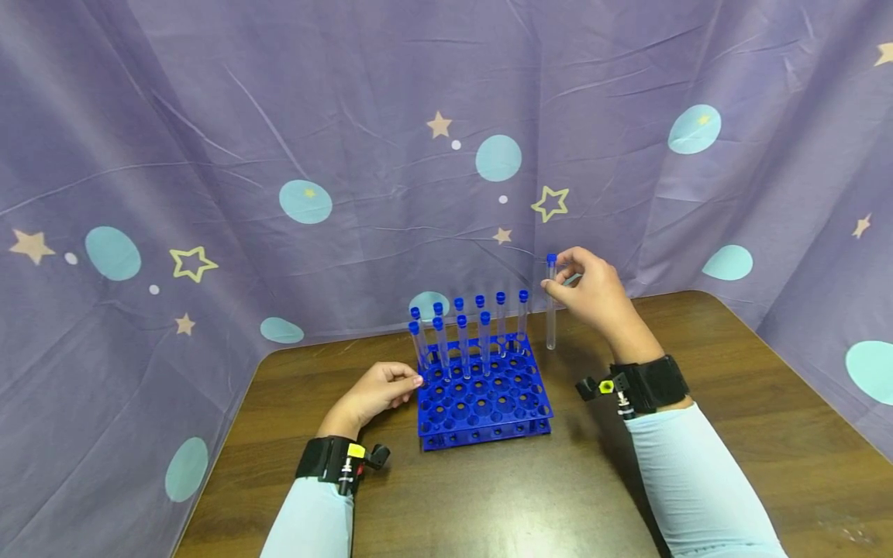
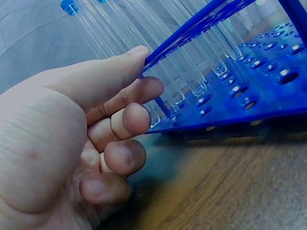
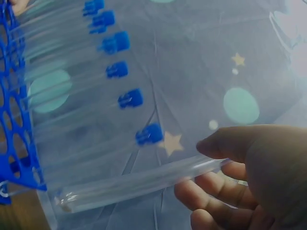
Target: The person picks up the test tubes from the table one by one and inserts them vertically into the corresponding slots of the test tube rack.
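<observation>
A blue test tube rack stands on the table, its rear rows holding several clear test tubes with blue caps. My left hand pinches the rack's left edge between thumb and index finger; in the left wrist view, the other fingers curl loosely below the rack's upper plate. Behind and right of the rack, my right hand holds one blue-capped test tube near its top. That tube hangs upright, apart from the rack. In the right wrist view, the fingers hide the held tube's cap.
The brown wooden table extends in front of the rack and to both sides. A purple curtain with stars and dots hangs right behind the table's back edge. Each wrist wears a black strap with a small camera.
</observation>
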{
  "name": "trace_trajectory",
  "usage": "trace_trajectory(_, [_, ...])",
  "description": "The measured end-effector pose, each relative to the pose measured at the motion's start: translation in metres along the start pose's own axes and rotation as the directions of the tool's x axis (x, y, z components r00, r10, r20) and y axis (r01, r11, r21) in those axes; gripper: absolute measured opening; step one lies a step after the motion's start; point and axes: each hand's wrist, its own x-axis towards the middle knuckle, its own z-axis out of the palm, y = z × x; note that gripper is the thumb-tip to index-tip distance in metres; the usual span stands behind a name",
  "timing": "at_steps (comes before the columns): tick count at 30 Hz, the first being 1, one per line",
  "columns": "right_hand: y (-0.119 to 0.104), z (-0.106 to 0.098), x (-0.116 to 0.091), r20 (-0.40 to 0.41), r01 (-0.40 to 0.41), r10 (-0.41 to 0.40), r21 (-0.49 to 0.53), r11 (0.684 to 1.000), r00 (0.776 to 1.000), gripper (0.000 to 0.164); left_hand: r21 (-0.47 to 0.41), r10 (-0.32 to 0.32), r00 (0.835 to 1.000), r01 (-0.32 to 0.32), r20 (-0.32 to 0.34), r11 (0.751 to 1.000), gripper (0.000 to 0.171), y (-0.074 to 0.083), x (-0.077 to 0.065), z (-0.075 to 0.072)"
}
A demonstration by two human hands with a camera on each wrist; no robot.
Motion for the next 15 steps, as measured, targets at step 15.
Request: trace_trajectory(15, [-0.032,0.008,-0.012,-0.042,0.143,-0.140,0.077,0.987,0.989,0.033,0.005,-0.012,1.000,0.012,0.000,1.000,0.030,0.001,-0.001,-0.001])
